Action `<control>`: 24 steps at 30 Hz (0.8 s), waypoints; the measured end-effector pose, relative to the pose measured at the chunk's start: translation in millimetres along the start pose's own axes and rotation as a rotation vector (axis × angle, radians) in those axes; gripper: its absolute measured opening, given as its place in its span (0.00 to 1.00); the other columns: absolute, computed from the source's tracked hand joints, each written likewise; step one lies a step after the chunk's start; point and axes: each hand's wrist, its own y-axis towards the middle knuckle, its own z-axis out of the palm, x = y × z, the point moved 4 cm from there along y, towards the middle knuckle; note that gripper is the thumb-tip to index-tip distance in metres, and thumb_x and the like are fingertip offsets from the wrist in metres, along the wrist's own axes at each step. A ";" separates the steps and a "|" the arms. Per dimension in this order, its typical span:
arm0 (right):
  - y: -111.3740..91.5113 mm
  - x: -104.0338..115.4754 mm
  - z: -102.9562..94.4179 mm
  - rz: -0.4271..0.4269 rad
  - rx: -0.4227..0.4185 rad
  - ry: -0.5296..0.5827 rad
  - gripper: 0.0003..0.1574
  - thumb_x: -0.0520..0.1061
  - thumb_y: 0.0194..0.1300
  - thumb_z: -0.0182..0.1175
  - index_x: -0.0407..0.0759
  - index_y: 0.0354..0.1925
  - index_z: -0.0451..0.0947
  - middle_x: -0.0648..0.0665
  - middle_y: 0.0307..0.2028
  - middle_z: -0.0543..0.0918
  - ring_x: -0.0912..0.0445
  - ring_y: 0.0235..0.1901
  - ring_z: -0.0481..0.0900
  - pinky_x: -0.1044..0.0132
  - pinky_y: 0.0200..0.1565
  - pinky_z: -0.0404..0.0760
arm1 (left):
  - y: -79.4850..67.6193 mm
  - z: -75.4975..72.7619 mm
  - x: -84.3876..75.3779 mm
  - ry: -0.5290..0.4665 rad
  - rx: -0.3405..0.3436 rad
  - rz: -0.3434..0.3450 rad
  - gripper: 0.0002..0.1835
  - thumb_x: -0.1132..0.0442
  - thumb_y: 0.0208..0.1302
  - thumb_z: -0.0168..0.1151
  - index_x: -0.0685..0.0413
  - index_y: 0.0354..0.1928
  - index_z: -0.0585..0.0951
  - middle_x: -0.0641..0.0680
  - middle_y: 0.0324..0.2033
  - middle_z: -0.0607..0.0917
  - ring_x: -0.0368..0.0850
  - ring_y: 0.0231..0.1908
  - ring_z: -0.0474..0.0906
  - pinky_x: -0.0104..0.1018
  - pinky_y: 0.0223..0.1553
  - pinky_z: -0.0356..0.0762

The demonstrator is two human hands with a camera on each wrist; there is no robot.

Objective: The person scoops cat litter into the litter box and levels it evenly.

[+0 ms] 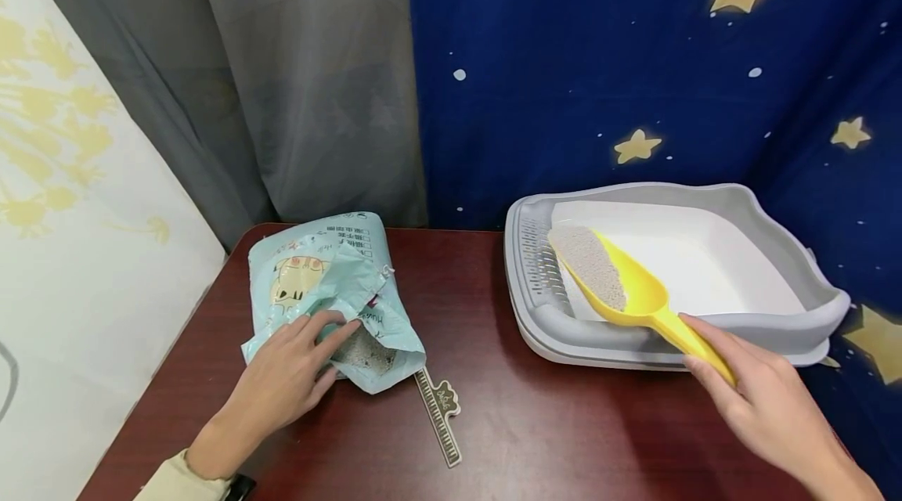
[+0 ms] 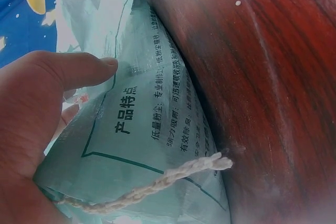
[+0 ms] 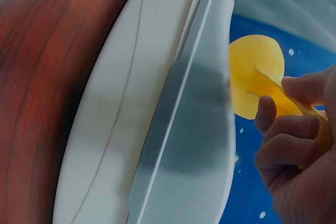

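Observation:
A yellow litter scoop [image 1: 644, 293] heaped with grey granules [image 1: 588, 262] is tilted over the left part of the litter box [image 1: 599, 340]. My right hand [image 1: 764, 395] grips its handle; in the right wrist view the fingers [image 3: 289, 140] wrap round the handle, and the scoop's underside [image 3: 257, 72] shows past the box's wall. On the left lies a light-blue bag of cat litter [image 1: 320, 250], its mouth facing me with granules visible inside. My left hand [image 1: 289, 372] holds the bag near its opening, the thumb [image 2: 86, 71] against one side and the other fingers mostly hidden behind.
A flat decorated clip [image 1: 440, 415] lies on the dark red table [image 1: 535, 438], its upper end by the bag's mouth. A braided cord [image 2: 152, 187] hangs from the bag. Grey and blue star-patterned curtains [image 1: 528, 86] stand behind the table, with a white patterned surface [image 1: 92, 250] at left.

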 end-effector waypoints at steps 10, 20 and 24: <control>11.9 -38.6 -4.8 0.114 0.024 -0.043 0.30 0.37 0.69 0.73 0.37 0.67 0.82 0.44 0.34 0.84 0.52 0.31 0.74 0.67 0.32 0.67 | 0.7 0.2 0.3 -0.003 0.003 0.006 0.39 0.64 0.51 0.84 0.56 0.69 0.83 0.59 0.58 0.80 0.55 0.44 0.81 0.52 0.43 0.84; 30.1 -66.4 -13.5 0.181 0.054 -0.088 0.26 0.41 0.74 0.70 0.33 0.65 0.80 0.31 0.41 0.86 0.42 0.32 0.76 0.55 0.33 0.69 | -0.2 -0.3 0.9 0.002 -0.013 0.009 0.39 0.64 0.50 0.84 0.57 0.69 0.84 0.59 0.58 0.80 0.56 0.44 0.81 0.52 0.44 0.83; 31.5 -74.5 -15.3 0.215 0.088 -0.095 0.25 0.41 0.73 0.69 0.32 0.64 0.81 0.29 0.40 0.86 0.44 0.30 0.74 0.55 0.32 0.68 | 0.0 0.0 0.6 0.001 -0.016 0.014 0.39 0.64 0.50 0.84 0.57 0.69 0.84 0.59 0.58 0.80 0.56 0.44 0.81 0.52 0.44 0.84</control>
